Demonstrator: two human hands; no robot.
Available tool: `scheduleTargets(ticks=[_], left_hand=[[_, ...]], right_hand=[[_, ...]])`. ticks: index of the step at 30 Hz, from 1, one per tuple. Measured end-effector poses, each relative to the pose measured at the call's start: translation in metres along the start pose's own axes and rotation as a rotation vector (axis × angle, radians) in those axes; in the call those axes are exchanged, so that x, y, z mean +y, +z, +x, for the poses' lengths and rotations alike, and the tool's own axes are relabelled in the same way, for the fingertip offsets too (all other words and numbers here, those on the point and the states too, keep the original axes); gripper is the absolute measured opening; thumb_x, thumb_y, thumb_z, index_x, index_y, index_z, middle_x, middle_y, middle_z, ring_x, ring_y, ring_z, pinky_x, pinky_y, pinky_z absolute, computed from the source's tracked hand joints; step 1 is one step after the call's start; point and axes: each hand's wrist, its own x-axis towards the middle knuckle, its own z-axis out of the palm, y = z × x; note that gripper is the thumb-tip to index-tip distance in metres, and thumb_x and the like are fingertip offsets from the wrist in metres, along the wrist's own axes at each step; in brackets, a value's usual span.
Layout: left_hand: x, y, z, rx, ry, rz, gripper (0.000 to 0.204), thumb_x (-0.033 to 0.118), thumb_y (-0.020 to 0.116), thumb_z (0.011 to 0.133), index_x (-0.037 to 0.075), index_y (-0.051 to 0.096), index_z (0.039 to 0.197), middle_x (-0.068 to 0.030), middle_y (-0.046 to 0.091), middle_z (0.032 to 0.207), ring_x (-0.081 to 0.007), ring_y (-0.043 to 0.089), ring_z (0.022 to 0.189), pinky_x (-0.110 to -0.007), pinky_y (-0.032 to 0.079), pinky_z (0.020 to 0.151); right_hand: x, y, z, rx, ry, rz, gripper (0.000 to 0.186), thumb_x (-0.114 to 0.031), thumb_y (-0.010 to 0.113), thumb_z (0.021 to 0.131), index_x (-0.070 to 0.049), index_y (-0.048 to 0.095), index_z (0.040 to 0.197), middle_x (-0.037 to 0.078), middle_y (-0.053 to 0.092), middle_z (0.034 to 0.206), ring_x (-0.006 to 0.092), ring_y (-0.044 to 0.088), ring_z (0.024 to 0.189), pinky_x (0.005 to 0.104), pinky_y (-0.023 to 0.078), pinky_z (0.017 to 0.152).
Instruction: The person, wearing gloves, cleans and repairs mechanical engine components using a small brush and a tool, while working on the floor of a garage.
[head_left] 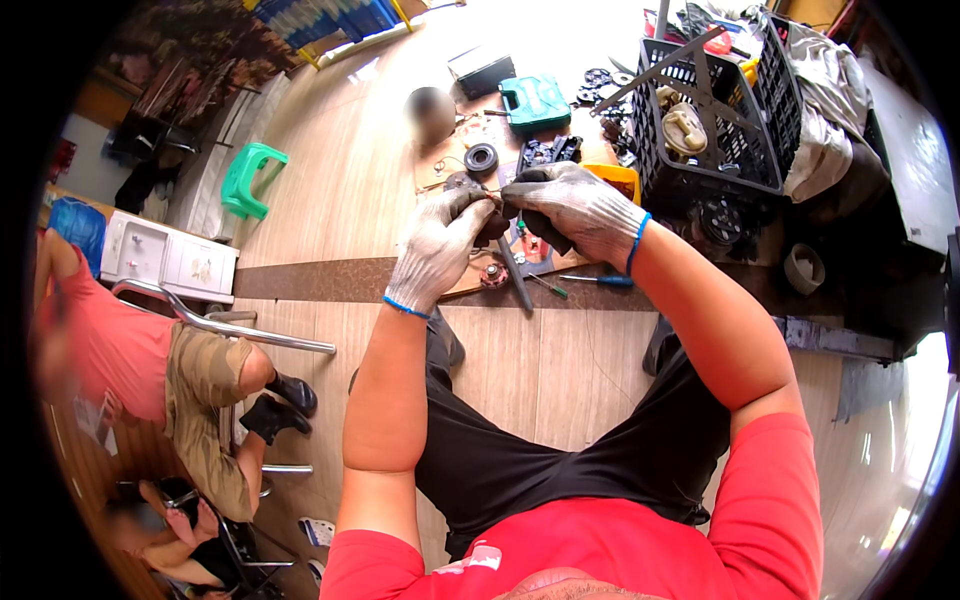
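My left hand (437,243) and my right hand (580,210) wear whitish knit gloves with dark fingers and blue cuffs. They meet above the work board, fingertips pinched together around something small and thin, too small to make out. Just below the hands, a dark bar-like handle (515,270) slants toward me. Beside it lies a small round reddish part (493,275), perhaps a motor piece. A green-handled screwdriver (548,287) and a blue-handled screwdriver (600,280) rest to the right. Beyond the left fingers sits a black ring-shaped part (481,158).
A teal tool case (535,102) and a dark box (482,72) stand farther off. At right, a black plastic crate (700,120) holds parts, with a yellow container (617,181) near it. A green stool (252,181) stands left. Two people sit at left, one in a pink shirt (120,340).
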Motion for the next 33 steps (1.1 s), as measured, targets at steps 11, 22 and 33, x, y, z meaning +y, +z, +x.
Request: scheduleTargets(ticks=[11, 22, 33], left_hand=[[-0.023, 0.013, 0.015, 0.144, -0.004, -0.569, 0.024, 0.015, 0.056, 0.101, -0.004, 0.065, 0.113, -0.0139, 0.072, 0.100, -0.0186, 0.070, 0.088, -0.029, 0.057, 0.078], [-0.041, 0.007, 0.023, 0.137, -0.040, -1.068, 0.014, 0.009, 0.056, 0.100, 0.000, 0.065, 0.107, -0.0176, 0.071, 0.099, -0.0311, 0.070, 0.091, -0.043, 0.059, 0.080], [-0.035, -0.013, 0.024, 0.241, 0.089, -0.997, 0.023, 0.020, 0.052, 0.103, 0.002, 0.062, 0.113, -0.0049, 0.068, 0.086, -0.0250, 0.065, 0.086, -0.041, 0.056, 0.075]], right_hand=[[0.019, 0.027, -0.003, -0.041, -0.007, 0.050, 0.020, -0.015, 0.059, 0.095, 0.001, 0.070, 0.102, 0.006, 0.067, 0.085, 0.0097, 0.056, 0.074, 0.0260, 0.047, 0.067], [0.027, 0.034, -0.003, -0.029, -0.174, -0.319, 0.016, -0.009, 0.058, 0.090, -0.005, 0.070, 0.100, 0.016, 0.065, 0.087, 0.0235, 0.061, 0.076, 0.0352, 0.049, 0.068], [0.017, 0.035, -0.019, -0.068, -0.214, -0.502, 0.025, -0.023, 0.059, 0.094, 0.000, 0.067, 0.096, 0.009, 0.060, 0.075, 0.0129, 0.051, 0.068, 0.0323, 0.045, 0.061]])
